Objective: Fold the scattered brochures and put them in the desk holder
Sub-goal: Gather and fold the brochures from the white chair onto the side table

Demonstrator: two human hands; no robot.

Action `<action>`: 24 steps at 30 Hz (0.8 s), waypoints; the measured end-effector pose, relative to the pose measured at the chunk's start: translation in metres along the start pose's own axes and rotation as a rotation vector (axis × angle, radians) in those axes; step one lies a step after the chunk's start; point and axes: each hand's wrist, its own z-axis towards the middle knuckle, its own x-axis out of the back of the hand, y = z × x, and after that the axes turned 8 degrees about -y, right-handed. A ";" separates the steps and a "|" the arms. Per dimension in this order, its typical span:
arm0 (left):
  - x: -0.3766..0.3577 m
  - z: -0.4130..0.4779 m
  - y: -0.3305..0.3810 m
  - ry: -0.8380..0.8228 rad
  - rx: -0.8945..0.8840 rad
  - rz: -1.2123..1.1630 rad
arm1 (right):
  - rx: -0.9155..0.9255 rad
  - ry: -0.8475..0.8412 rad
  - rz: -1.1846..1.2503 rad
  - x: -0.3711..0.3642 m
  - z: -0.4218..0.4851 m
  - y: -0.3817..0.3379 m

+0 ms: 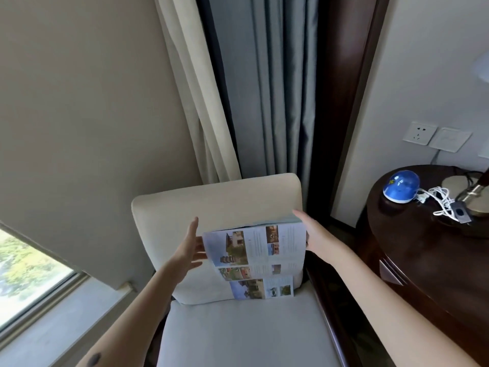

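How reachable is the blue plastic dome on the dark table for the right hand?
Probably yes: open space lies between the right hand and the blue plastic dome, though the hand touches the photo-printed paper brochure.

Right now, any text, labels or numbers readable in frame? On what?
Nothing can be read.
Too small and blurred: text columns on top brochure.
Too small and blurred: text block on lower brochure.
Illegible: yellow mark on blue dome.
No text seen: socket, wall plate.
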 end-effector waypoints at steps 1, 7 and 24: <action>0.000 -0.006 -0.006 -0.002 0.013 0.008 | -0.018 0.008 -0.027 -0.002 -0.005 0.005; 0.006 -0.047 -0.037 0.059 -0.132 -0.024 | 0.092 -0.161 0.008 -0.018 -0.035 0.015; 0.119 -0.212 -0.077 0.448 -0.416 -0.248 | 0.207 -0.557 -0.190 -0.195 -0.088 -0.042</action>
